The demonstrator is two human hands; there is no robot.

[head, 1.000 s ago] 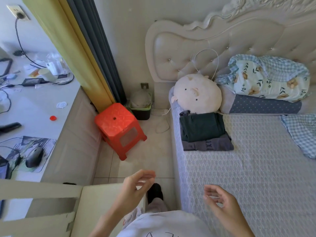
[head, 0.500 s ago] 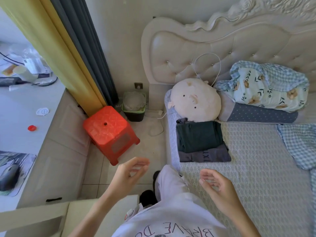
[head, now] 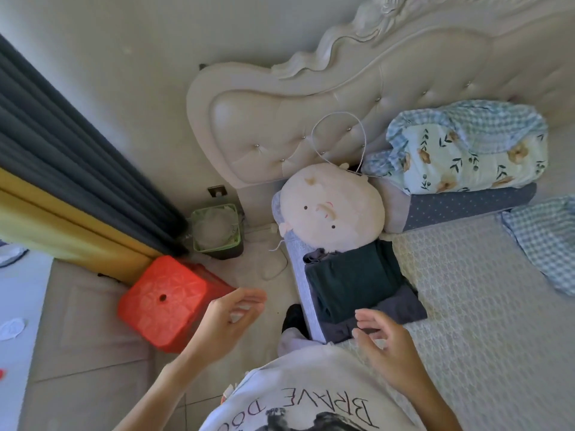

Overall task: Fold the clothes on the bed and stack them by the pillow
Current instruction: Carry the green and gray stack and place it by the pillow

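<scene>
Neither hand has a grip on anything: the left hand [head: 225, 321] hangs in the air with its fingers loosely curved and apart, on the floor side of the folded stack, in front of the red stool [head: 169, 301], and the right hand [head: 387, 346] hovers with its fingers relaxed and spread at the near edge of the folded stack, partly covering the lower garment's front corner; whether it touches the cloth cannot be told. The folded stack itself lies on the bed [head: 466, 306] at its floor-side edge: a dark green folded garment [head: 351, 281] sits on top of a grey folded garment [head: 401, 309], whose edge shows beyond the green one on the side away from the floor and nearer the person. Directly behind the stack, touching its far edge, rests a round cream pig-face pillow [head: 329, 209] with a thin white cord looped above it. Beyond the stack on the headboard side, next to the pig-face pillow, a grey dotted pillow [head: 466, 206] lies under a rumpled floral and blue-check bundle [head: 466, 150]. Further from the stack across the bed, a loose blue-check cloth [head: 544, 244] lies unfolded at the picture's edge. On the floor side of the stack, past the stool, a green waste bin [head: 217, 231] stands against the wall, next to the dark curtain [head: 77, 169].
</scene>
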